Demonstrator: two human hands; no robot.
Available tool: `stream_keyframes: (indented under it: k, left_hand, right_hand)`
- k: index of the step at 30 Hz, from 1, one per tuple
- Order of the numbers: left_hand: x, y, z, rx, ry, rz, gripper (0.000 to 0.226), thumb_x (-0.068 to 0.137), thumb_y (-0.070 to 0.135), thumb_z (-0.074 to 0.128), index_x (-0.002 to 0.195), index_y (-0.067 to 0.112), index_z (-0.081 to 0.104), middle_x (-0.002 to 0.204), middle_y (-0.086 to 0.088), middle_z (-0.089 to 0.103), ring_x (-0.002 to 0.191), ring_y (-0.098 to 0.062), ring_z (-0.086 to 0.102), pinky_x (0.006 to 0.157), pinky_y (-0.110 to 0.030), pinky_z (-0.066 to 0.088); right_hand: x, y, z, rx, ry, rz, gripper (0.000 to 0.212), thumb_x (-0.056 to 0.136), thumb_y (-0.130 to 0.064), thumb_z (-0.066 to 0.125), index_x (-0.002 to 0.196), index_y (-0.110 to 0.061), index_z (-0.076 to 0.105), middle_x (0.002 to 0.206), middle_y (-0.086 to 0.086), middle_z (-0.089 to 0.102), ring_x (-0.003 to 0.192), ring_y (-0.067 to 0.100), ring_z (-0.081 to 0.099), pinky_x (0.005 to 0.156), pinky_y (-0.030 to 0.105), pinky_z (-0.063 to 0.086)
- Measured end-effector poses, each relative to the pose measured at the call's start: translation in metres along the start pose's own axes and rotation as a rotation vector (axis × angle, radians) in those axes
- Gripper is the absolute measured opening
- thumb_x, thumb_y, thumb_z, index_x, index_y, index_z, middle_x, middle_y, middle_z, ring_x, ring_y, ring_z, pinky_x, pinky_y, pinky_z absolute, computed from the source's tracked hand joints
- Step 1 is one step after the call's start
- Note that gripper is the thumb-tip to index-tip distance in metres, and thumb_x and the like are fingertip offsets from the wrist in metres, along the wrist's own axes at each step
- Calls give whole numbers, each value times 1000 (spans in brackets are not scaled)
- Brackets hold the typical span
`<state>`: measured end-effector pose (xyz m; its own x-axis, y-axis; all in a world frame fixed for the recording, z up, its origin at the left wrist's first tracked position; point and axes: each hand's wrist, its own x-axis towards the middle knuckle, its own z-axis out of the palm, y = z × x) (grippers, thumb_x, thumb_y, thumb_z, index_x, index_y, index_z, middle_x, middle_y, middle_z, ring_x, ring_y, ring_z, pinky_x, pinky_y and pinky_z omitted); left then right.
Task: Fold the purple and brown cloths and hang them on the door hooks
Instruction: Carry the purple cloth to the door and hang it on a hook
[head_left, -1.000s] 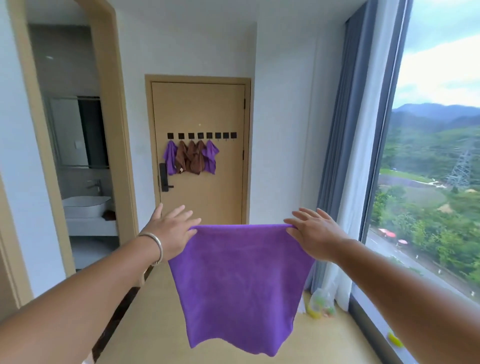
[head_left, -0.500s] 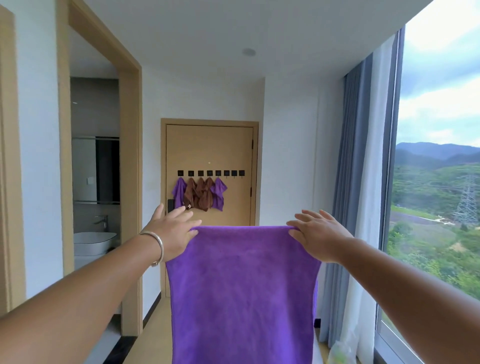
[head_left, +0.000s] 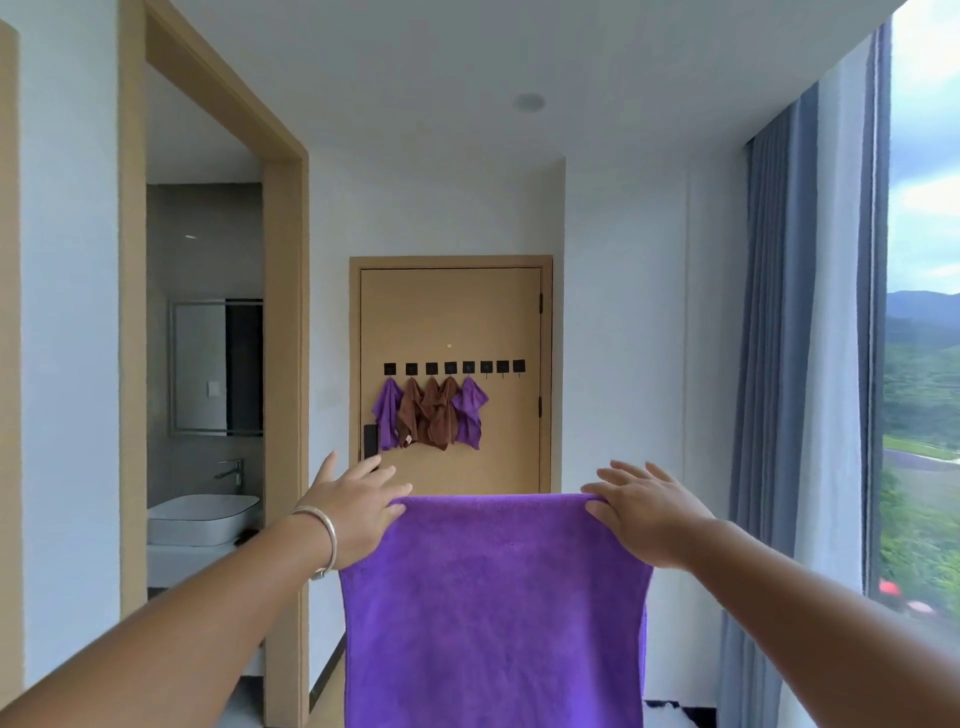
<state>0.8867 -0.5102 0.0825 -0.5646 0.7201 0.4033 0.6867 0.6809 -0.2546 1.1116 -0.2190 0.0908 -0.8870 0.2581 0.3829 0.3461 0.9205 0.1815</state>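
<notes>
A large purple cloth (head_left: 493, 613) hangs flat in front of me, held up by its top edge. My left hand (head_left: 353, 514) pinches the top left corner and my right hand (head_left: 649, 514) pinches the top right corner, both arms stretched forward. At the end of the hall stands a tan door (head_left: 452, 312) with a row of black hooks (head_left: 452, 368). On the left hooks hang a purple cloth (head_left: 387, 413), brown cloths (head_left: 431, 415) and another purple cloth (head_left: 470, 413). The three rightmost hooks are bare.
A bathroom doorway (head_left: 208, 364) with a white basin (head_left: 200, 519) opens on the left. Blue-grey curtains (head_left: 784, 364) and a tall window (head_left: 924, 364) line the right side. A black door handle (head_left: 370, 441) sits left of the hung cloths.
The view has tilted upward, so the door and hooks sit lower in frame and more ceiling shows. Both hands still hold the purple cloth spread by its top corners.
</notes>
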Motion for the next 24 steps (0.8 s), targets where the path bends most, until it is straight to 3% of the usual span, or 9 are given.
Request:
stream_keyframes:
  k: [11, 24]
  left_hand:
    - [156, 0, 77, -7, -28, -49, 47, 102, 45, 16, 148, 42, 23, 160, 9, 16, 148, -12, 1, 115, -53, -8]
    - [316, -66, 184, -32, -8, 29, 47, 103, 40, 19, 149, 39, 23, 161, 7, 11, 148, -12, -6, 115, -50, -9]
  right_hand:
    - [153, 77, 68, 41, 34, -22, 54, 101, -52, 9, 140, -38, 43, 151, -10, 37, 146, 14, 17, 120, 41, 6]
    - [323, 87, 165, 2, -35, -14, 58, 99, -54, 5, 142, -38, 40, 152, -13, 34, 147, 11, 12, 119, 38, 3]
